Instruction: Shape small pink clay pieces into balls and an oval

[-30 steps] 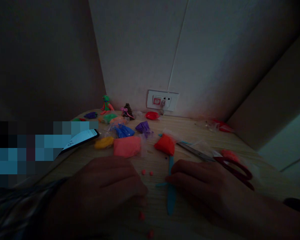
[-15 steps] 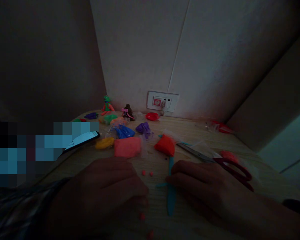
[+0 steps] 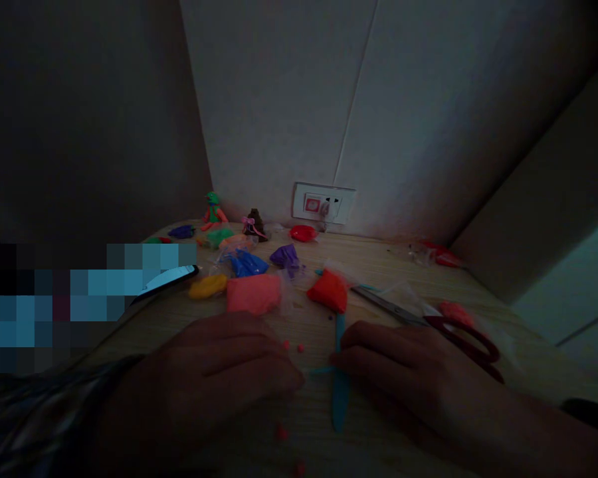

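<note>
My right hand [image 3: 403, 372] is closed in a pinch on a thin turquoise modelling tool [image 3: 321, 370], whose tip points left. Beneath it a flat blue plastic clay knife [image 3: 339, 405] lies on the table, pointing toward me. My left hand [image 3: 234, 372] is curled with its fingers together, fingertips close to the thin tool's tip; whatever they pinch is hidden. Small pink clay balls [image 3: 300, 348] lie just beyond the left fingertips. Nearer me sit two more reddish pieces [image 3: 281, 431]. The room is dim.
Beyond my hands lie a pink clay packet [image 3: 254, 294], a red packet [image 3: 327, 291], blue clay [image 3: 248, 263] and purple clay [image 3: 286, 259]. Dark-red-handled scissors [image 3: 463, 335] lie right. A phone [image 3: 167, 282] stands left. A green-and-orange figure [image 3: 212, 211] sits near the wall socket [image 3: 323, 202].
My left hand has moved slightly right, its fingertips now close to the tip of the thin tool and partly covering one pink ball. My right hand stays almost still.
</note>
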The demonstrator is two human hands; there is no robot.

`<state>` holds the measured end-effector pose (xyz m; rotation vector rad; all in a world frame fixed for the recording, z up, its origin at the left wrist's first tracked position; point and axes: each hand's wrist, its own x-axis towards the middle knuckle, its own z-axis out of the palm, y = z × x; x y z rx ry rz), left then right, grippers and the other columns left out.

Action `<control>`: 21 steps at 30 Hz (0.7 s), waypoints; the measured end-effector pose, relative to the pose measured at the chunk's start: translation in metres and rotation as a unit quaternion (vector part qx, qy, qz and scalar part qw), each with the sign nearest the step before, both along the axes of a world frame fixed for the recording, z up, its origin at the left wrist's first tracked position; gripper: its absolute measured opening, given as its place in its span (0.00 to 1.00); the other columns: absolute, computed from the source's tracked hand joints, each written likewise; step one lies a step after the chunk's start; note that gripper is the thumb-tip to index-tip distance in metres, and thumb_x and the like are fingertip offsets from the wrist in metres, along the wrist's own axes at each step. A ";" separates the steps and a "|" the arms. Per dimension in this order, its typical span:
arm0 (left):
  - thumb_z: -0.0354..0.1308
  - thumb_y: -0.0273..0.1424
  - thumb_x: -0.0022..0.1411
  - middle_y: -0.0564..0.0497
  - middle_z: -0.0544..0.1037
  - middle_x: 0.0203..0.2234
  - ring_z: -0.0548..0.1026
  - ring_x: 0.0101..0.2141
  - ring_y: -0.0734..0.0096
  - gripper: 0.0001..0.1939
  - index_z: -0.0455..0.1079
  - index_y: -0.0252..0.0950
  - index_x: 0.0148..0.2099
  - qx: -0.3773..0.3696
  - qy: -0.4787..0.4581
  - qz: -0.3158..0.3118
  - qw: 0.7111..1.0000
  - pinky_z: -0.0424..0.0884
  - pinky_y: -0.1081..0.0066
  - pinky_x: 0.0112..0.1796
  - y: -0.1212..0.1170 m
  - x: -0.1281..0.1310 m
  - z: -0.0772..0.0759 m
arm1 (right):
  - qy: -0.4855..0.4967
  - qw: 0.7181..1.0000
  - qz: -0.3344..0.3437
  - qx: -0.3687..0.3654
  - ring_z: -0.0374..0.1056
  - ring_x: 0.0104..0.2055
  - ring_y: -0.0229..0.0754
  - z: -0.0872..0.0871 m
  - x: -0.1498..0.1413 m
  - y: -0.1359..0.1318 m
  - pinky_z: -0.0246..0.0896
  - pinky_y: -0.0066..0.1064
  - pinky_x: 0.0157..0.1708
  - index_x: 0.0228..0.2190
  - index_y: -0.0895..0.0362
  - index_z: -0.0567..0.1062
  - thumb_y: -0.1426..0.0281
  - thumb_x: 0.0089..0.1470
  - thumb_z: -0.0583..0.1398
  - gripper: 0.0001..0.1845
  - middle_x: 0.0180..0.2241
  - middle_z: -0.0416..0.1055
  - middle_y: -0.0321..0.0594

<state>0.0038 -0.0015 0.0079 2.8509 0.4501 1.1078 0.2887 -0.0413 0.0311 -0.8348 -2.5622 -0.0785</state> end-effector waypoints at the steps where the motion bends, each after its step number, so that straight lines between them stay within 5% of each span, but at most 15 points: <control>1: 0.42 0.34 0.90 0.59 0.85 0.37 0.82 0.38 0.73 0.19 0.73 0.44 0.49 -0.007 0.006 0.001 1.000 0.73 0.74 0.48 -0.001 0.001 0.000 | -0.001 1.000 -0.001 -0.005 0.73 0.28 0.37 0.000 0.000 0.000 0.62 0.29 0.26 0.36 0.59 0.82 0.89 0.62 0.51 0.22 0.32 0.79 0.38; 8: 0.39 0.32 0.89 0.59 0.84 0.38 0.82 0.38 0.75 0.23 0.75 0.42 0.46 -0.036 0.005 -0.005 0.999 0.75 0.80 0.42 -0.001 0.007 0.009 | 0.006 1.000 -0.003 0.001 0.73 0.27 0.37 -0.001 -0.004 0.003 0.62 0.30 0.25 0.35 0.59 0.81 0.88 0.60 0.50 0.23 0.33 0.80 0.38; 11: 0.44 0.25 0.87 0.60 0.85 0.41 0.84 0.40 0.79 0.20 0.76 0.41 0.47 -0.085 0.017 -0.022 0.996 0.76 0.85 0.45 0.001 0.009 0.016 | -0.004 1.000 -0.004 0.005 0.72 0.27 0.36 0.003 -0.004 0.003 0.61 0.29 0.25 0.34 0.59 0.81 0.88 0.60 0.50 0.23 0.32 0.79 0.37; 14: 0.47 0.28 0.88 0.58 0.85 0.38 0.84 0.38 0.77 0.19 0.77 0.41 0.44 -0.084 0.030 -0.023 0.996 0.77 0.83 0.44 0.000 0.011 0.020 | -0.008 1.000 -0.003 0.002 0.72 0.26 0.35 0.004 -0.002 0.000 0.61 0.29 0.25 0.35 0.58 0.81 0.89 0.61 0.50 0.23 0.31 0.78 0.37; 17: 0.47 0.31 0.88 0.56 0.83 0.34 0.82 0.35 0.74 0.21 0.76 0.40 0.40 -0.065 0.045 -0.019 0.997 0.76 0.80 0.40 0.000 0.011 0.018 | -0.008 1.000 0.000 0.002 0.71 0.26 0.35 0.002 0.000 -0.002 0.59 0.29 0.24 0.34 0.58 0.80 0.89 0.62 0.50 0.22 0.31 0.78 0.37; 21: 0.46 0.22 0.83 0.54 0.85 0.42 0.83 0.41 0.72 0.17 0.76 0.40 0.48 -0.078 0.043 -0.051 0.995 0.77 0.77 0.45 0.004 0.010 0.006 | 0.010 1.000 -0.003 0.025 0.69 0.25 0.35 -0.001 0.000 0.000 0.55 0.30 0.22 0.33 0.55 0.78 0.88 0.62 0.49 0.22 0.29 0.76 0.35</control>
